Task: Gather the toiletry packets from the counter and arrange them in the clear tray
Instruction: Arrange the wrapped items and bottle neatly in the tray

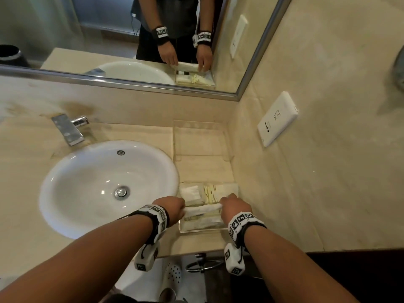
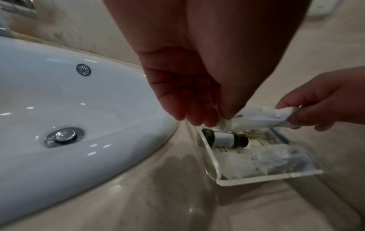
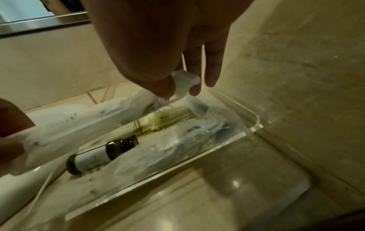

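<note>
Head view: long white toiletry packet [image 1: 204, 208] held level above clear tray [image 1: 201, 230], which sits on tabletop [image 1: 203, 167] between white sink [image 1: 109, 186] and side wall. Left hand [image 1: 172, 207] pinching one end, right hand [image 1: 235, 206] pinching the other; both wrists bent down, forearms reaching in side by side from the near edge.

Left wrist view: thumb and fingertips of left hand [image 2: 189, 100] closed on the crumpled end of packet [image 2: 260, 117]. Right wrist view: right hand [image 3: 177, 70] gripping the bunched end of packet [image 3: 88, 123], two fingers hanging straight and free beside the grip.

Tray contents: small dark bottle with white label [image 3: 100, 156] lying on its side, clear-wrapped packets [image 3: 177, 146] along the near wall, cream-coloured packets [image 1: 213, 193] at the far end.

Handling, as judged: packet light, soft, film-wrapped and probably slick; sags little while held taut. Best held at the sealed ends, as now. Placement in the tray not yet done.
</note>
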`<state>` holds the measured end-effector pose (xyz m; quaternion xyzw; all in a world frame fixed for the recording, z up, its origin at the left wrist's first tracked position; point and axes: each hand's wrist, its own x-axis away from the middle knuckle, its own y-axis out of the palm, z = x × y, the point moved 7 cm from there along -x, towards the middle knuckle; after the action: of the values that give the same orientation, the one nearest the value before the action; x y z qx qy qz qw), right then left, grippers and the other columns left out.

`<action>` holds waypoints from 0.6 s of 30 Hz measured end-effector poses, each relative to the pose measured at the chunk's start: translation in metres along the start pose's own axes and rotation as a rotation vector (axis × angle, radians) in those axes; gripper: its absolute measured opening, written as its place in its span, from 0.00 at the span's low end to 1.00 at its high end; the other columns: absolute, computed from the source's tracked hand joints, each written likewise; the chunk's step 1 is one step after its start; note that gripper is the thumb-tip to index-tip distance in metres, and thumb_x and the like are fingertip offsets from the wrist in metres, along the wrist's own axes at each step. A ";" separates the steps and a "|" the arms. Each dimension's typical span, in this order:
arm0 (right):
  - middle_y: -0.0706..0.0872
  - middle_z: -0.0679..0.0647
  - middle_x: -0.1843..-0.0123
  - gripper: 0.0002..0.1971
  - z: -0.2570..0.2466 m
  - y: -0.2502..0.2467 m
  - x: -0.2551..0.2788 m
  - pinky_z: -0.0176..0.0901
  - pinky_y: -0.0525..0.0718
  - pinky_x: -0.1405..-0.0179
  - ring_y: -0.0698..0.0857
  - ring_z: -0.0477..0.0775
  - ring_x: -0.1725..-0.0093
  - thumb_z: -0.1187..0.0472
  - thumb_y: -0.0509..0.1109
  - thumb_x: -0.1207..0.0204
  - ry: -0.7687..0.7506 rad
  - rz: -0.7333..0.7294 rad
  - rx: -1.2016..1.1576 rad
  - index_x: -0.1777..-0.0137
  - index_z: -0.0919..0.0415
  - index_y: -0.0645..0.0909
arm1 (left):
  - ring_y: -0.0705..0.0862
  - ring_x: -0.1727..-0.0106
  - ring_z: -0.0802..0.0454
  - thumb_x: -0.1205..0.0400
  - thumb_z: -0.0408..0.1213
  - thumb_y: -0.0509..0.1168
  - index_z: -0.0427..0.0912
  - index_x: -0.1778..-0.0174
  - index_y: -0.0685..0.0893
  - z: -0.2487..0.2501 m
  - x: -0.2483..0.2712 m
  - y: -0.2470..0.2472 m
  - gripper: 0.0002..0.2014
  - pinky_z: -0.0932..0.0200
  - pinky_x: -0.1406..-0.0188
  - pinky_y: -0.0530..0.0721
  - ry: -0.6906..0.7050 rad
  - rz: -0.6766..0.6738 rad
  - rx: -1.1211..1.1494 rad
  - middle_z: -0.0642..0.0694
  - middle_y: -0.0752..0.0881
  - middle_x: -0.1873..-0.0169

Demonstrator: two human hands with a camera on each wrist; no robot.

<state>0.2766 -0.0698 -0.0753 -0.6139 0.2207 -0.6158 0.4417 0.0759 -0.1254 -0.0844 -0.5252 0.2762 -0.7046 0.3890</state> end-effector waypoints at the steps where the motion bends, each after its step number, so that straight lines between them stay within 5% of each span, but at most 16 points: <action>1: 0.76 0.56 0.30 0.20 0.002 0.007 0.001 0.51 0.85 0.41 0.82 0.58 0.35 0.60 0.62 0.20 0.002 -0.015 0.003 0.29 0.51 0.78 | 0.84 0.40 0.43 0.14 0.48 0.56 0.47 0.37 0.81 0.002 0.003 0.004 0.15 0.52 0.44 0.82 0.000 -0.018 0.003 0.46 0.86 0.41; 4: 0.71 0.55 0.21 0.24 0.003 0.011 0.001 0.52 0.84 0.39 0.81 0.59 0.31 0.61 0.62 0.20 0.000 -0.012 -0.022 0.24 0.50 0.76 | 0.85 0.41 0.43 0.14 0.47 0.56 0.48 0.39 0.82 0.000 0.000 0.011 0.15 0.50 0.42 0.83 -0.008 -0.022 0.004 0.46 0.87 0.43; 8: 0.75 0.58 0.26 0.23 0.006 0.017 -0.001 0.54 0.86 0.41 0.83 0.60 0.35 0.58 0.63 0.19 0.013 -0.009 0.047 0.23 0.51 0.76 | 0.85 0.42 0.45 0.15 0.45 0.56 0.49 0.39 0.83 0.001 -0.005 0.019 0.14 0.54 0.45 0.82 -0.016 -0.023 0.060 0.47 0.88 0.44; 12: 0.77 0.58 0.31 0.22 0.009 0.022 -0.004 0.54 0.86 0.43 0.84 0.60 0.39 0.58 0.66 0.20 0.023 -0.005 0.030 0.26 0.53 0.76 | 0.84 0.39 0.44 0.15 0.44 0.55 0.53 0.30 0.76 0.001 -0.006 0.029 0.18 0.54 0.42 0.81 -0.037 0.007 0.127 0.46 0.86 0.39; 18: 0.70 0.56 0.27 0.25 0.012 0.020 0.001 0.52 0.84 0.42 0.78 0.59 0.34 0.56 0.71 0.24 0.050 0.135 -0.048 0.26 0.49 0.72 | 0.83 0.40 0.45 0.18 0.43 0.60 0.52 0.29 0.74 -0.002 -0.006 0.033 0.19 0.53 0.42 0.81 -0.025 0.037 0.130 0.47 0.83 0.38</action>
<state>0.2933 -0.0779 -0.0888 -0.5923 0.2874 -0.5944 0.4617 0.0830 -0.1379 -0.1147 -0.5023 0.2346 -0.7072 0.4388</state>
